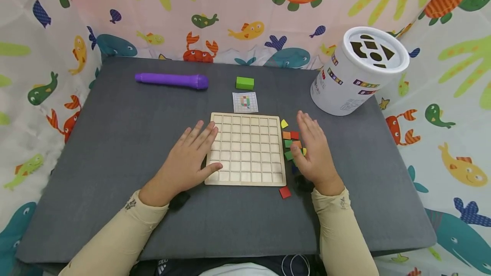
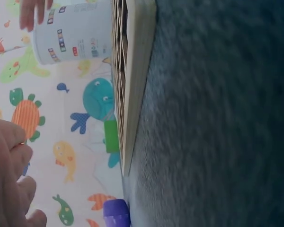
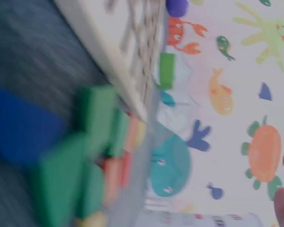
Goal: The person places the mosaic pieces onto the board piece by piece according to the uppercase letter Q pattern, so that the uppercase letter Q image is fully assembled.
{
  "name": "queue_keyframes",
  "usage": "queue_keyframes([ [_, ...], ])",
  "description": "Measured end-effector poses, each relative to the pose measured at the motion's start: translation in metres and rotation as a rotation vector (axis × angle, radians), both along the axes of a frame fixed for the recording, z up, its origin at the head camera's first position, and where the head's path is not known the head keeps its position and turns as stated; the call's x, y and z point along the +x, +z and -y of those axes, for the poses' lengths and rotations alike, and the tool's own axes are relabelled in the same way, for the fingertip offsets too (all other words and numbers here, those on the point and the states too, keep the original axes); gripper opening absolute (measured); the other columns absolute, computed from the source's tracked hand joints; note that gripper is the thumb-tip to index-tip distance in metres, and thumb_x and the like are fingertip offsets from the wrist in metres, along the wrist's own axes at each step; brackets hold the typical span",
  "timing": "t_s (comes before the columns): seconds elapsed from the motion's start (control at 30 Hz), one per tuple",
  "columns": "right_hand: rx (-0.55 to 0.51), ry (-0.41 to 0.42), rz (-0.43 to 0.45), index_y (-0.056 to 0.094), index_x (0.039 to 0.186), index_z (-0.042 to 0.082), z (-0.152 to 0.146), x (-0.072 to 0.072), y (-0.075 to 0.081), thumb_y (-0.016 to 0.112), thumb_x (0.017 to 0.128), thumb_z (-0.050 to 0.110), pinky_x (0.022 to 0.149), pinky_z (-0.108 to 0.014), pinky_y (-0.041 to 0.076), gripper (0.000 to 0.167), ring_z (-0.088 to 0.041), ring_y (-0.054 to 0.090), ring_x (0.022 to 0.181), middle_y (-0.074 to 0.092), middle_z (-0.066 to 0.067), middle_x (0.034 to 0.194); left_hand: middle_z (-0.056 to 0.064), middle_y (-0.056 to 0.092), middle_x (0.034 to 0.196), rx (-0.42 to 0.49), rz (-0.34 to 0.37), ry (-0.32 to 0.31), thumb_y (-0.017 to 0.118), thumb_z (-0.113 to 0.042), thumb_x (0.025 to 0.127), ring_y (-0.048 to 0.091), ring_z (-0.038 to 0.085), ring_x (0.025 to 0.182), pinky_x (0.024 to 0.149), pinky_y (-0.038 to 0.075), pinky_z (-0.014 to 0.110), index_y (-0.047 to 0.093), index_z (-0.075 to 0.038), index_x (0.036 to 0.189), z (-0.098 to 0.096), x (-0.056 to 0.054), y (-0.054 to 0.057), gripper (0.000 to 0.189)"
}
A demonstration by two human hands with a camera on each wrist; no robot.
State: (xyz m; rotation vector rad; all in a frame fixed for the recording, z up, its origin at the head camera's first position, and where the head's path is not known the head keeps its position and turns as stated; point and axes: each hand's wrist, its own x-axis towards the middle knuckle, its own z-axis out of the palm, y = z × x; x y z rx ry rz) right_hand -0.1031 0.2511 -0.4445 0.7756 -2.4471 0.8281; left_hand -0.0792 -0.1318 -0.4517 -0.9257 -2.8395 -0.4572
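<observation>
A wooden grid board (image 1: 245,150) lies flat at the middle of the table, its squares bare. Over its left edge my left hand (image 1: 188,156) is spread with straight fingers, holding nothing. My right hand (image 1: 316,152) has straight fingers too and stands beside the board's right side, partly covering a group of small coloured blocks. Among these are an orange block (image 1: 286,135), a green block (image 1: 288,143) and a yellow piece (image 1: 284,123). A red block (image 1: 284,192) lies apart near the board's lower right corner. In the right wrist view a blue block (image 3: 21,127) looms close and blurred.
Behind the board lie a pattern card (image 1: 245,102) and a bright green block (image 1: 244,83). A purple tube (image 1: 171,80) lies at the back left. The white bucket (image 1: 345,80) with a shape-cut lid stands back right. A patterned curtain (image 1: 238,7) surrounds the table.
</observation>
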Motion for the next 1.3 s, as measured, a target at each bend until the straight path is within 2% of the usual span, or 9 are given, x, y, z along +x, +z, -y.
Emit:
queue_keyframes([
  [0.17,0.060,-0.004,-0.014,0.042,0.162,-0.002,-0.007,0.001,0.016,0.039,0.112,0.058,0.127,-0.060,0.021,0.078,-0.041,0.038,0.153,0.042,-0.018,0.166,0.010,0.016,0.177,-0.012,0.088,0.026,0.025,-0.080,0.104,0.006,0.035,0.163,0.130,0.010,0.055,0.020,-0.004,0.170,0.006,-0.002,0.000,0.101],
  [0.3,0.132,-0.008,0.004,0.043,0.162,-0.001,-0.014,0.003,0.025,0.040,0.111,0.060,0.128,-0.057,0.022,0.079,-0.038,0.038,0.154,0.042,-0.016,0.166,0.010,0.016,0.177,-0.026,0.133,0.035,0.042,-0.073,0.106,0.007,0.035,0.163,0.130,0.009,0.055,0.019,-0.006,0.171,0.008,-0.004,0.002,0.096],
  [0.4,0.169,-0.003,0.010,0.044,0.161,-0.002,-0.019,0.001,0.031,0.039,0.111,0.061,0.128,-0.056,0.022,0.081,-0.038,0.039,0.153,0.044,-0.016,0.166,0.011,0.018,0.177,-0.039,0.156,0.049,0.049,-0.069,0.105,0.009,0.036,0.163,0.130,0.010,0.055,0.020,-0.005,0.171,0.008,-0.006,0.002,0.096],
  [0.63,0.231,0.008,-0.022,0.046,0.161,-0.001,-0.027,-0.015,0.046,0.048,0.108,0.052,0.127,-0.055,0.026,0.075,-0.038,0.044,0.150,0.046,-0.016,0.164,0.012,0.021,0.176,-0.064,0.239,0.083,0.053,-0.066,0.106,0.013,0.038,0.162,0.130,0.011,0.056,0.023,-0.004,0.170,0.011,-0.007,-0.002,0.094],
  [0.83,0.243,0.061,-0.020,0.046,0.161,-0.001,-0.022,-0.037,0.053,0.065,0.100,0.037,0.125,-0.054,0.031,0.074,-0.038,0.046,0.149,0.047,-0.017,0.163,0.012,0.020,0.176,-0.059,0.314,0.051,0.046,-0.069,0.106,0.014,0.038,0.162,0.129,0.013,0.057,0.022,-0.004,0.170,0.011,-0.004,-0.003,0.094],
  [0.97,0.312,0.038,0.100,0.044,0.163,0.003,-0.012,-0.051,0.052,0.071,0.100,0.032,0.123,-0.056,0.033,0.074,-0.036,0.044,0.150,0.047,-0.016,0.164,0.013,0.020,0.175,-0.055,0.342,0.040,0.047,-0.071,0.105,0.015,0.039,0.161,0.129,0.014,0.058,0.022,-0.003,0.170,0.010,-0.001,-0.003,0.096],
  [1.1,0.451,-0.027,0.305,0.042,0.164,0.005,0.000,-0.063,0.047,0.071,0.103,0.033,0.122,-0.057,0.035,0.073,-0.036,0.043,0.151,0.045,-0.015,0.165,0.012,0.020,0.176,-0.079,0.357,0.038,0.049,-0.069,0.105,0.015,0.038,0.162,0.129,0.014,0.057,0.021,-0.004,0.170,0.010,0.000,-0.002,0.096],
  [1.23,0.595,-0.099,0.511,0.048,0.160,0.001,0.008,-0.078,0.034,0.066,0.106,0.031,0.116,-0.059,0.042,0.064,-0.040,0.049,0.145,0.050,-0.020,0.159,0.014,0.022,0.175,-0.077,0.373,0.021,0.051,-0.067,0.106,0.018,0.040,0.161,0.128,0.018,0.056,0.023,-0.002,0.169,0.009,0.002,-0.001,0.095],
  [1.3,0.634,-0.128,0.566,0.059,0.152,0.000,0.010,-0.084,0.026,0.066,0.106,0.030,0.107,-0.058,0.050,0.055,-0.039,0.059,0.133,0.061,-0.021,0.147,0.015,0.023,0.175,-0.067,0.394,0.021,0.052,-0.065,0.106,0.020,0.041,0.160,0.127,0.022,0.057,0.024,-0.001,0.169,0.008,0.004,-0.001,0.094],
])
